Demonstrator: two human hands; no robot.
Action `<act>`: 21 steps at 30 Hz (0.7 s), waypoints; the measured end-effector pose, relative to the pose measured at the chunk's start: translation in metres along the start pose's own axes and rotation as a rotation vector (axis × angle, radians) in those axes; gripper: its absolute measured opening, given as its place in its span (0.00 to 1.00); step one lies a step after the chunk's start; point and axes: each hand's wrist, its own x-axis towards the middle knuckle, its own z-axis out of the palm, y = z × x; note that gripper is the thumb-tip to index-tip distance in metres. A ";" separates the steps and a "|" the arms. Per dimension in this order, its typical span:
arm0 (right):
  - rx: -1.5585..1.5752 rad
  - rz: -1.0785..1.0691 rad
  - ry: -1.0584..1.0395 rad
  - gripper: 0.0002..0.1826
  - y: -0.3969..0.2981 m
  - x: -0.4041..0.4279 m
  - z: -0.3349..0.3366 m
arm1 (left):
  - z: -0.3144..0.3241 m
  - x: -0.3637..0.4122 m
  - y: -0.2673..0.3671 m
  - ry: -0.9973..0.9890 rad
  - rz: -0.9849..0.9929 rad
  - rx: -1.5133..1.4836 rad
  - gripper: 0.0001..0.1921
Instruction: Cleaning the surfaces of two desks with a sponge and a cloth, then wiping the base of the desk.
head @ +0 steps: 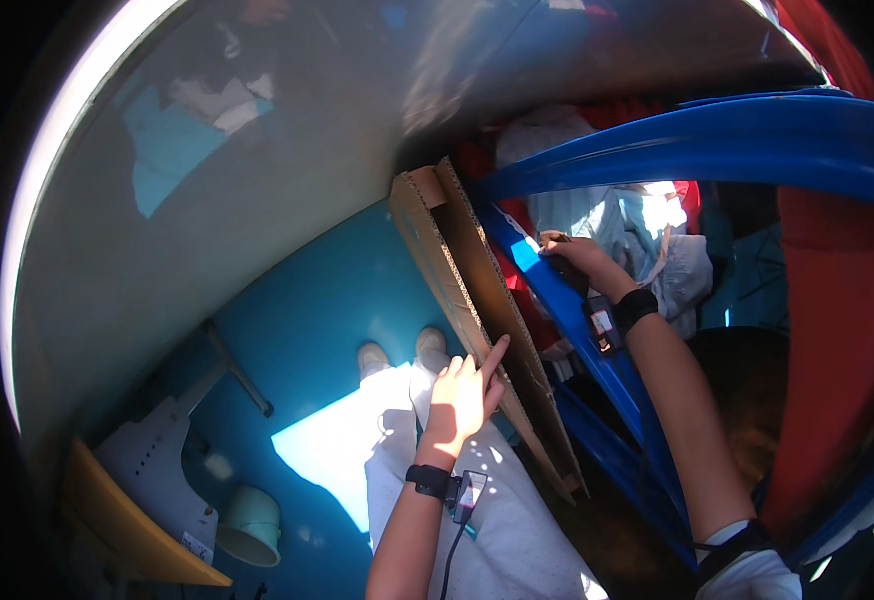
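A long, narrow, open corrugated cardboard box (pixel 437 247) stands slantwise before me. My left hand (pixel 467 394) rests at its near edge, the index finger stretched over the opening. To the right, my right hand (pixel 583 262) grips a small brown object (pixel 554 238) above a blue plastic beam (pixel 557 289); what the object is, I cannot tell. White tattered material lies along that beam near the fingertips. Pale cloth (pixel 598 210) and red fabric lie behind the hand. Both wrists carry black straps with small devices.
A curved blue plastic part (pixel 707 142) arches over the right side, with a red panel (pixel 819 360) below. A smooth grey surface (pixel 272 165) spans the upper left. At lower left are a pale bucket (pixel 253 525), a yellow-edged board (pixel 144 532) and a metal leg (pixel 238 371).
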 end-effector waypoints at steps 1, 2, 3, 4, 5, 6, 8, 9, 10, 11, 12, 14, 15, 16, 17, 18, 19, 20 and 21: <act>-0.076 0.044 0.041 0.15 -0.002 -0.002 0.002 | 0.001 -0.001 -0.001 0.034 0.014 0.006 0.32; -0.074 0.046 0.035 0.15 -0.004 -0.004 0.006 | 0.001 -0.002 -0.003 0.032 0.008 0.009 0.32; -0.082 -0.007 0.039 0.16 -0.004 -0.006 0.008 | 0.000 -0.002 -0.003 0.035 0.009 0.016 0.31; -0.089 -0.060 0.043 0.18 -0.005 -0.008 0.010 | 0.000 -0.002 -0.002 0.039 0.010 0.024 0.31; -0.089 -0.060 0.044 0.18 -0.007 -0.008 0.012 | 0.000 -0.002 -0.002 0.038 0.010 0.024 0.31; -0.254 -0.120 0.101 0.18 -0.011 -0.006 0.013 | -0.001 -0.002 -0.001 0.014 -0.004 0.010 0.32; -0.420 -0.179 0.158 0.18 -0.019 -0.004 0.012 | -0.001 -0.001 0.001 -0.010 -0.017 -0.005 0.32; -0.577 -0.200 0.178 0.17 -0.023 -0.002 0.011 | -0.001 -0.001 0.001 -0.008 -0.018 0.001 0.32; -0.735 -0.220 0.197 0.17 -0.027 -0.001 0.012 | -0.001 -0.001 0.001 -0.006 -0.020 0.006 0.32; -0.735 -0.220 0.195 0.17 -0.031 0.001 0.011 | 0.000 -0.001 0.001 -0.006 -0.022 0.007 0.32; -0.691 -0.210 0.121 0.17 -0.032 0.004 0.009 | 0.000 -0.002 0.000 0.001 -0.024 0.008 0.32; -0.647 -0.201 0.043 0.18 -0.034 0.009 0.005 | 0.002 -0.003 -0.002 0.008 -0.030 0.010 0.32; -0.658 -0.217 0.016 0.19 -0.035 0.011 0.001 | 0.002 -0.003 -0.001 0.007 -0.029 0.006 0.32; -0.669 -0.234 -0.010 0.19 -0.036 0.013 -0.001 | 0.002 -0.003 -0.001 0.006 -0.027 0.002 0.32; -0.672 -0.233 -0.010 0.19 -0.036 0.015 -0.002 | 0.003 -0.003 0.000 0.007 -0.028 -0.001 0.32; -0.685 -0.213 -0.008 0.21 -0.038 0.016 -0.001 | 0.001 -0.003 0.000 0.007 -0.029 -0.003 0.32; -0.697 -0.192 -0.006 0.22 -0.039 0.016 0.000 | 0.001 -0.003 0.001 0.006 -0.030 -0.006 0.32; -0.700 -0.191 -0.007 0.22 -0.040 0.015 0.000 | 0.001 -0.003 0.001 0.006 -0.031 -0.008 0.32; -0.744 -0.203 0.014 0.23 -0.043 0.013 0.003 | 0.001 -0.003 0.001 0.005 -0.034 -0.009 0.33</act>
